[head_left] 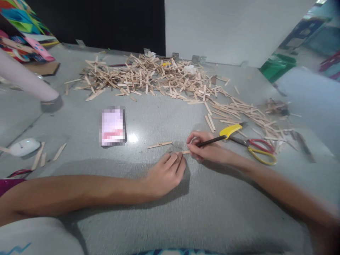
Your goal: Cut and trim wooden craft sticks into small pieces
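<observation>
My right hand (205, 148) grips a tool with a dark shaft and a yellow handle (230, 130), its tip down on a small wooden stick (185, 152) that lies on the grey table (148, 212). My left hand (167, 173) lies flat on the table with its fingertips pressing on that same stick. Another loose wooden stick (159, 144) lies just left of the hands.
A big heap of wooden sticks (148, 76) spreads across the far side and trails right. Scissors with red and yellow handles (259, 150) lie right of my right hand. A blurred card (113, 126), a white mouse (24, 146) and another person's arm (25, 80) are at left.
</observation>
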A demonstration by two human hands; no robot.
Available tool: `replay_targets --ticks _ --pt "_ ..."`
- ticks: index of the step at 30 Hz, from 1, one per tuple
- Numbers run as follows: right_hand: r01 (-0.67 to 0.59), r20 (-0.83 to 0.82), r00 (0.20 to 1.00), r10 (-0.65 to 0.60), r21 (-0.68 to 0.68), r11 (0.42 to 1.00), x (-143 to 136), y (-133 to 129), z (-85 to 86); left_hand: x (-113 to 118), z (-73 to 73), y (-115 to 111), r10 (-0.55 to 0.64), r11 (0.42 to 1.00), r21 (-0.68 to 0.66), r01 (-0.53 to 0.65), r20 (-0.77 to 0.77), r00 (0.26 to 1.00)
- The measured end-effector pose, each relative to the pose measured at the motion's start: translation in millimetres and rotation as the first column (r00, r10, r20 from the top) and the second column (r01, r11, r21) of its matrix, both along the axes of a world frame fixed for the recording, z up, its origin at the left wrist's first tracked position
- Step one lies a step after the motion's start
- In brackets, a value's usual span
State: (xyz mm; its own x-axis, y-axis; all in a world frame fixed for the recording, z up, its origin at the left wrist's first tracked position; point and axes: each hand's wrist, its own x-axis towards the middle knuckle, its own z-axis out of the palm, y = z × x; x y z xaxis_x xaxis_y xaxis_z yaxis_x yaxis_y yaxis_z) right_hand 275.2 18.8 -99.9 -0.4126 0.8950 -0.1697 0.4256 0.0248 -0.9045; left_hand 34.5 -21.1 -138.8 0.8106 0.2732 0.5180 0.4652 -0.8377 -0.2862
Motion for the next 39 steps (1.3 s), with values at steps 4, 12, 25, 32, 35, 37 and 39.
replay_targets --ticks 4,12,25,32,35,37,39 --pt "-0.039 -0.161 0.987 0.015 -0.147 0.988 1.2 -1.9 -4.2 -0.2 -0.8 -1.4 0.008 1.0 0.005 -0.008 -0.006 1.0" --pt "0.127 -0.193 0.969 -0.157 -0.158 0.979 -4.1 -3.9 -5.5 -1.0 0.4 -3.7 0.028 0.999 0.02 -0.028 -0.007 1.0" --pt "0.12 -0.008 0.993 -0.119 0.081 0.99 0.7 -7.1 0.2 -1.7 4.1 -4.6 0.031 0.999 0.013 -0.031 -0.005 0.999" --pt "-0.015 0.136 0.991 -0.003 0.135 0.991 -2.9 -7.3 -0.2 -1.5 -0.5 -0.2 -0.043 0.997 -0.062 0.037 -0.108 0.993" --pt "0.014 0.147 0.988 -0.038 0.161 0.987 -1.0 -6.7 3.1 -1.4 1.2 0.8 -0.054 0.996 -0.072 0.047 -0.097 0.994" --pt "0.096 0.099 0.988 -0.117 0.191 0.977 2.1 -4.9 7.4 -1.4 3.1 1.1 -0.05 0.996 -0.074 0.043 -0.09 0.995" --pt "0.191 0.006 0.98 -0.197 0.21 0.959 5.6 -1.9 13.2 -1.6 4.8 1.4 -0.05 0.997 -0.063 0.044 -0.094 0.994"
